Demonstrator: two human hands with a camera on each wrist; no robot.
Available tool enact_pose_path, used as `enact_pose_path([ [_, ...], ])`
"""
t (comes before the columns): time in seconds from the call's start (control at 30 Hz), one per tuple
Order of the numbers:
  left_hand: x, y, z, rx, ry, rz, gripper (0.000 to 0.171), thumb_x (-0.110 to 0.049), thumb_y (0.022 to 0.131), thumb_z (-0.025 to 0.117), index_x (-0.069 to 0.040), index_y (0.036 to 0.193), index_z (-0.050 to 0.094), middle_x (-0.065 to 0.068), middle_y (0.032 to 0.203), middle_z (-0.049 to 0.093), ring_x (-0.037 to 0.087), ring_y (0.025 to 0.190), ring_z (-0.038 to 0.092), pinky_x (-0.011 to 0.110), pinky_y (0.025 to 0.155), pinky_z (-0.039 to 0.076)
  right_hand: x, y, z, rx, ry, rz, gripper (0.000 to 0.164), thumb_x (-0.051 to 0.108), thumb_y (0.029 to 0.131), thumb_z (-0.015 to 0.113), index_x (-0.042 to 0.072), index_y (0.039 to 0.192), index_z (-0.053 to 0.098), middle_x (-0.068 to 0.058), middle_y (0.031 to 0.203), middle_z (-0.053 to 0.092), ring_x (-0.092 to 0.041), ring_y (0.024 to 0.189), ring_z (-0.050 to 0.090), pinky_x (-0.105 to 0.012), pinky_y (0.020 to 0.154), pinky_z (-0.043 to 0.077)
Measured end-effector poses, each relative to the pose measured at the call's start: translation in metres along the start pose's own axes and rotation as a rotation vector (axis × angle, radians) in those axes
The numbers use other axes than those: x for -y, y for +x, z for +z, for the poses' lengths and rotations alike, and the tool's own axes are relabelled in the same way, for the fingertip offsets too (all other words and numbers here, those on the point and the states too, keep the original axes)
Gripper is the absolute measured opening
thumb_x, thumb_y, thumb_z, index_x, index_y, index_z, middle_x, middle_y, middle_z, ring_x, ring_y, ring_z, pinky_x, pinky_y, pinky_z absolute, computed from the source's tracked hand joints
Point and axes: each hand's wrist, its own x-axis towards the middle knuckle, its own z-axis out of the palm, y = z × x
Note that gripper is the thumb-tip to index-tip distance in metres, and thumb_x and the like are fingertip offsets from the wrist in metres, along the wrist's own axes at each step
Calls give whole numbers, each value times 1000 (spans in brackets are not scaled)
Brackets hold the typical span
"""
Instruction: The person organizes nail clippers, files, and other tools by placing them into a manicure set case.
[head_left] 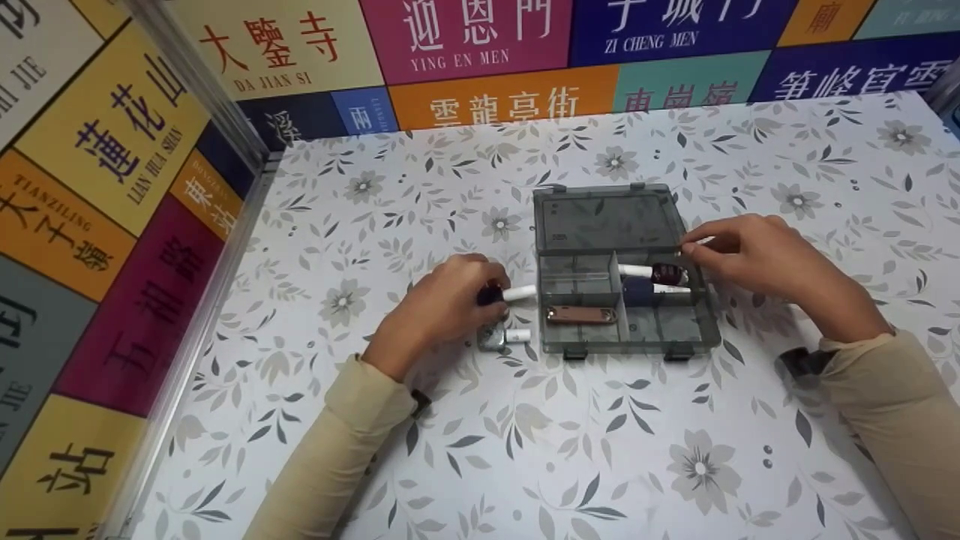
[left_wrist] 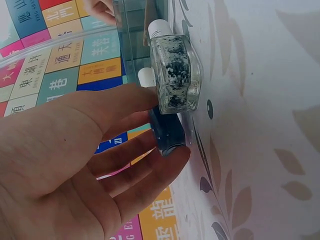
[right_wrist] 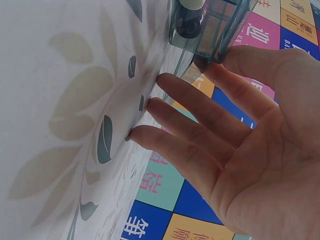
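My left hand (head_left: 450, 300) pinches a dark blue nail polish bottle (left_wrist: 167, 131) with a white cap, just left of a grey see-through compartment box (head_left: 630, 346). Beside that hand a glitter nail polish bottle (head_left: 493, 337) lies on the table, its white cap toward the box. My right hand (head_left: 772, 266) holds the box's right edge near the hinge between thumb and index finger, other fingers spread. Inside the box, a dark red nail polish bottle (head_left: 667, 274) and a navy nail polish bottle (head_left: 638, 292) lie in the right part. A brownish nail clipper (head_left: 581, 315) fills the front left compartment.
The box's lid (head_left: 611, 217) is swung back behind it. Two latches (head_left: 679, 352) stick out at the front. A floral cloth (head_left: 480, 450) covers the table, and printed panels (head_left: 495, 67) stand along the back and left sides.
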Motion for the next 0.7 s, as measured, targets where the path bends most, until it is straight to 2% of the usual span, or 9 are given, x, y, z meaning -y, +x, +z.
enact_pose_path([
  [0.23,0,-1,-2,-45,-25,10,22,-20,95,82,-9,113,77,9,106,70,24,93,70,32,78,61,0,0,0,-6,-17,-14,37,43,109,63,21,134,77,-17,120,81,-21,84,76,-36,58,54],
  [0.5,-3,-2,-5,-85,-18,26,22,-18,95,78,-11,115,77,7,107,70,18,90,68,29,75,61,0,0,-1,4,9,-1,38,44,109,63,20,135,76,-18,122,80,-21,79,75,-39,50,56],
  [0.7,-6,-1,-6,-107,-3,61,20,-16,94,76,-10,113,77,6,104,70,18,89,67,30,76,60,1,0,0,-4,2,-6,38,43,109,64,19,135,76,-19,121,80,-21,81,76,-37,54,56],
])
